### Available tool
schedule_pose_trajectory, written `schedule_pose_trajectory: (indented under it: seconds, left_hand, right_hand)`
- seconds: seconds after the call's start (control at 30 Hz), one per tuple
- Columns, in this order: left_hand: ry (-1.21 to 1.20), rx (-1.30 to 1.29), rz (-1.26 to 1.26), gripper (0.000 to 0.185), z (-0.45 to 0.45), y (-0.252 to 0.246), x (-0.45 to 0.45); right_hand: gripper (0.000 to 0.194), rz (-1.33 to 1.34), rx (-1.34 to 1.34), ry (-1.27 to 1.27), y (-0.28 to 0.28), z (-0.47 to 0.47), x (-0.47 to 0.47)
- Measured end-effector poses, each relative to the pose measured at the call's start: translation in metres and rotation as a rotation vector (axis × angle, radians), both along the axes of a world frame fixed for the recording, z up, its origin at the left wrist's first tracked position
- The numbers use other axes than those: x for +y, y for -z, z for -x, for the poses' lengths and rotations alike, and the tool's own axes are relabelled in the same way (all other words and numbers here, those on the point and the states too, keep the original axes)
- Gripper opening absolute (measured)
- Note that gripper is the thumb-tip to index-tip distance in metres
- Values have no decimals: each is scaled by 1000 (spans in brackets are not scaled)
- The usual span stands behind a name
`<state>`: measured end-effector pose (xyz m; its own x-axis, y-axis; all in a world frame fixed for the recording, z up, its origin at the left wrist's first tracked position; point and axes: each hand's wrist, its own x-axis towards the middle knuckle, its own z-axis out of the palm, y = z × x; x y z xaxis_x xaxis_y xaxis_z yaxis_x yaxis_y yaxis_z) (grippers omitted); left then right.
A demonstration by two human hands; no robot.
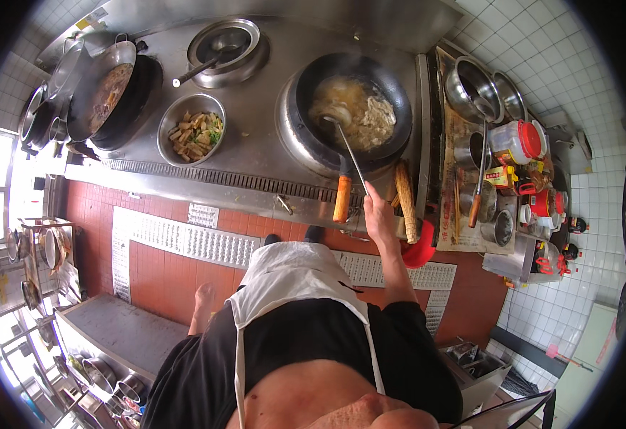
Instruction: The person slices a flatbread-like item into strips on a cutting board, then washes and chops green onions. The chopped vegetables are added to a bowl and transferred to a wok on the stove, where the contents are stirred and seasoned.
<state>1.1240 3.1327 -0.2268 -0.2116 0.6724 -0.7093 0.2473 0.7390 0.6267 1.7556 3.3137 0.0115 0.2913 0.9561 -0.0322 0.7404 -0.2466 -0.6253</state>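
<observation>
My right hand (378, 213) is closed around the thin metal handle of a ladle (350, 150). The ladle's head dips into bubbling, cloudy liquid in a black wok (305, 123) on the right burner. Pale food pieces (378, 119) lie in the liquid, mostly at the right side, and faint steam hangs over it. The wok's wooden handle (341, 199) points towards me, just left of my right hand. To that hand's right, a bamboo wok brush (405, 201) leans at the stove's edge. My left hand (204, 294) hangs low by my side, away from the stove; its fingers are blurred.
A steel bowl of cut food (163, 142) stands left of the wok. Behind it, a ladle (200, 72) rests across a lidless round pot (238, 80). Another wok (141, 102) holds brown food at far left. Jars, including a red-lidded one (511, 142), crowd the right-hand shelf.
</observation>
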Motion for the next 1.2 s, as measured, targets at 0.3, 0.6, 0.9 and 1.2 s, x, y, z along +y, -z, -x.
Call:
schedule_pose_trajectory:
  seconds: [0.3, 0.6, 0.9, 1.2]
  left_hand:
    - [79, 43, 67, 20, 28, 32, -64]
    - [493, 171, -495, 17, 37, 49, -31]
    - [504, 167, -515, 26, 32, 56, -2]
    - [146, -330, -118, 31, 34, 33, 8]
  right_hand:
    - [47, 17, -127, 81, 38, -14, 63]
    - [46, 99, -267, 133, 35, -43, 56]
    - [46, 84, -215, 130, 19, -38, -3]
    - [45, 48, 41, 271, -42, -26, -35]
